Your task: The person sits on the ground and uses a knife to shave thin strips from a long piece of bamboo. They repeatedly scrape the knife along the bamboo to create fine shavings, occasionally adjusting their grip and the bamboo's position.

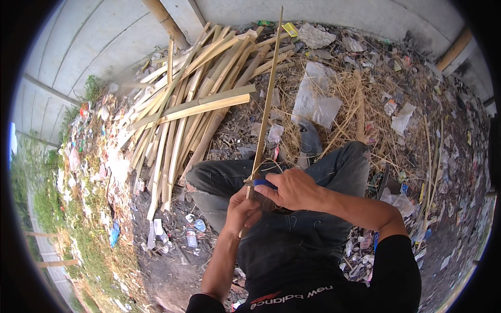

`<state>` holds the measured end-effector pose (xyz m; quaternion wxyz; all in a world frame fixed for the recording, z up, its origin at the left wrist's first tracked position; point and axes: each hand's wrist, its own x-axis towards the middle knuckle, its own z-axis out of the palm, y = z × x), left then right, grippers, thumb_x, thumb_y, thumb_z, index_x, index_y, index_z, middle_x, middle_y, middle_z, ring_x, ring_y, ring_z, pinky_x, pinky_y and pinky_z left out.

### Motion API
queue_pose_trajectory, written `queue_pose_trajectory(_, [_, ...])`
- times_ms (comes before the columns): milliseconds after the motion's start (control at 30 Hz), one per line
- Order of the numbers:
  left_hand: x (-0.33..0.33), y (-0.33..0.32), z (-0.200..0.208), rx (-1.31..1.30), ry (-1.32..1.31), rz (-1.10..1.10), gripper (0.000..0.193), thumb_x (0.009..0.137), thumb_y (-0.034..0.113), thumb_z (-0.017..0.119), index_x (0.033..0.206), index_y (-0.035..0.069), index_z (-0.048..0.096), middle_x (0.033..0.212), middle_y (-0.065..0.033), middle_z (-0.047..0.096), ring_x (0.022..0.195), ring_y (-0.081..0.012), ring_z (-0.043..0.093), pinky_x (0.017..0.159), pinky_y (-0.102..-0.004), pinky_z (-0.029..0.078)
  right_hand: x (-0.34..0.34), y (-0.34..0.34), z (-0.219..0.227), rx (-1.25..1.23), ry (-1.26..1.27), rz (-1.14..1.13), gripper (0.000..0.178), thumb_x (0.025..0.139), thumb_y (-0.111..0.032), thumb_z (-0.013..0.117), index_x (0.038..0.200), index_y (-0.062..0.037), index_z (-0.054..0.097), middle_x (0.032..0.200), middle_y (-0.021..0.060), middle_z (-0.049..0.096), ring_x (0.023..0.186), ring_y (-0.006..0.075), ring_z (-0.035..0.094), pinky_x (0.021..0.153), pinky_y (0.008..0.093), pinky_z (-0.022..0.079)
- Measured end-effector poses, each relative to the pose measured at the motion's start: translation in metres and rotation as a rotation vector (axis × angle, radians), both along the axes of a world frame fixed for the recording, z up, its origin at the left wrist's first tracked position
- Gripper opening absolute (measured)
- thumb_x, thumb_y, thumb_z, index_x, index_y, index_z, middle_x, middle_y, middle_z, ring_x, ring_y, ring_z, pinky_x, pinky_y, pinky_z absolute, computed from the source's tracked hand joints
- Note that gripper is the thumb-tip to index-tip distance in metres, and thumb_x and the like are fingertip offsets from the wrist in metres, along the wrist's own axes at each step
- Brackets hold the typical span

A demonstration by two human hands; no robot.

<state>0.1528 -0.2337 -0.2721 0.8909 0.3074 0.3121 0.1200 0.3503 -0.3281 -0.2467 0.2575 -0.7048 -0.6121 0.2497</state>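
A long, thin bamboo strip (267, 107) stands almost upright in front of me, its far tip near the wall and its lower end below my hands. My left hand (242, 211) is closed round the strip near that lower end, above my lap. Just above it, my right hand (296, 189) grips a blue-handled knife (265, 183). The knife's short blade lies against the strip, close to my left fingers; its exact edge is too small to make out. Thin curled shavings hang around the knife and lie on my dark trousers (292, 224).
To the far left a heap of split bamboo strips (209, 88) lies crisscrossed on the ground. Straw-like shavings (344, 112) and white sheet pieces (313, 94) lie beyond my crossed legs. Litter covers the ground, and a pale panel wall (334, 14) with bamboo posts (166, 23) stands behind.
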Motion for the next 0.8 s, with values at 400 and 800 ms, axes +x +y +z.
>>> queue_pose_trajectory(400, [-0.004,-0.013,0.003,0.009,0.097,-0.028,0.072,0.089,-0.005,0.055,0.159,0.009,0.047,0.06,0.0053,0.036,0.04,-0.0063,0.028,0.037,-0.0221,0.028,0.021,0.01,-0.021,0.033,-0.087,-0.03,0.06,0.107,-0.056,0.051,0.085,-0.0032,0.069,0.066,0.024,0.067,0.069,0.0464,0.07,0.062,0.0571,0.054])
queue_pose_trajectory(800, [-0.006,-0.008,0.003,0.122,0.146,-0.105,0.08,0.085,-0.006,0.054,0.163,0.009,0.043,0.059,0.0056,0.036,0.041,-0.006,0.028,0.038,-0.0229,0.028,0.052,0.026,-0.033,0.09,-0.189,-0.018,0.063,0.104,-0.06,0.055,0.079,-0.0051,0.07,0.063,0.0219,0.066,0.065,0.0453,0.069,0.062,0.0555,0.055])
